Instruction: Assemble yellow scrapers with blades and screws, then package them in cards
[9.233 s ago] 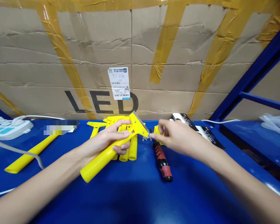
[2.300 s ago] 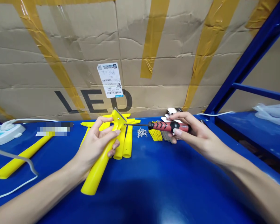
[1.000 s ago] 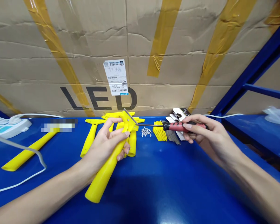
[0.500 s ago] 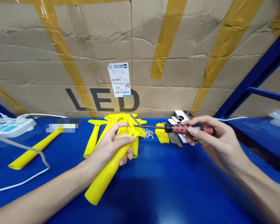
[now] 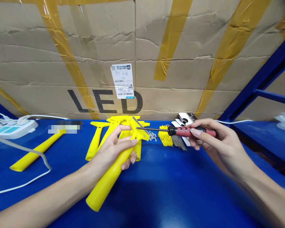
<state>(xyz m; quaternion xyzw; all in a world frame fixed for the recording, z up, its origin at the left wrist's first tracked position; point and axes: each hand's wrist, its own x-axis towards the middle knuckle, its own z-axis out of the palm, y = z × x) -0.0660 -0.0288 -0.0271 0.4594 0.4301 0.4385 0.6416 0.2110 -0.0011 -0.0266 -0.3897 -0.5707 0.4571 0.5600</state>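
Note:
My left hand (image 5: 120, 145) is closed around the neck of a yellow scraper (image 5: 106, 180), whose handle slants down toward me. A thin metal blade (image 5: 140, 123) shows along the scraper's head. My right hand (image 5: 218, 142) grips a screwdriver (image 5: 194, 130) by its red and black handle. The screwdriver's shaft lies level, its tip at a small screw in the scraper's head. Behind my left hand lie several more yellow scraper bodies (image 5: 93, 145), partly hidden. Just right of the scraper's head is a small heap of screws (image 5: 153, 136).
Yellow plastic strips (image 5: 165, 136), dark blades (image 5: 179, 142) and a black-and-white packet (image 5: 186, 118) lie near my right hand. Another yellow scraper (image 5: 38, 152) and a power strip (image 5: 16, 128) with cables are on the left. A large cardboard box (image 5: 97, 47) stands behind the blue surface (image 5: 161, 196).
Both hands keep nearly the same pose, the screwdriver tip still at the scraper's head. The screwdriver handle looks slightly turned, and the whole view has shifted a little.

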